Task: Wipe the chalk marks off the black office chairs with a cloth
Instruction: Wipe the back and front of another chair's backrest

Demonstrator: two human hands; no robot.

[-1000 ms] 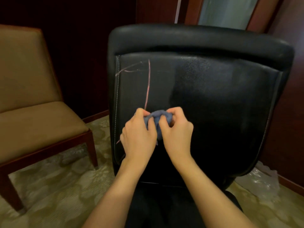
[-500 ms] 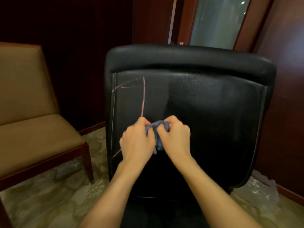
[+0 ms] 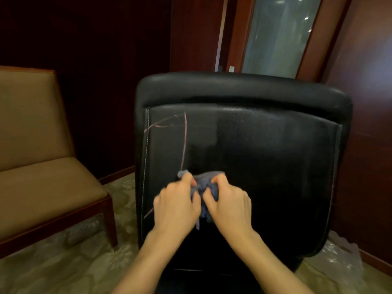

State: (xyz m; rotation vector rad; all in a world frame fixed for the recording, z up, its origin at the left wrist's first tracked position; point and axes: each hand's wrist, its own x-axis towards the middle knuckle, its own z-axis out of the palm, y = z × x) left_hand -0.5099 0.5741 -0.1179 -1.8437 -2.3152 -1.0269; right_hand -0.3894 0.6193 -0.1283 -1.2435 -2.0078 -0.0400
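Both hands, left hand (image 3: 177,205) and right hand (image 3: 228,205), still bunch the cloth (image 3: 206,185); chalk marks (image 3: 184,141) at 11 o'clock remain unwiped since before.

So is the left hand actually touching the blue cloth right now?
Touching. The head view shows the left hand with its fingers curled into the bunched blue cloth, pinching it opposite the right hand against the black chair back.
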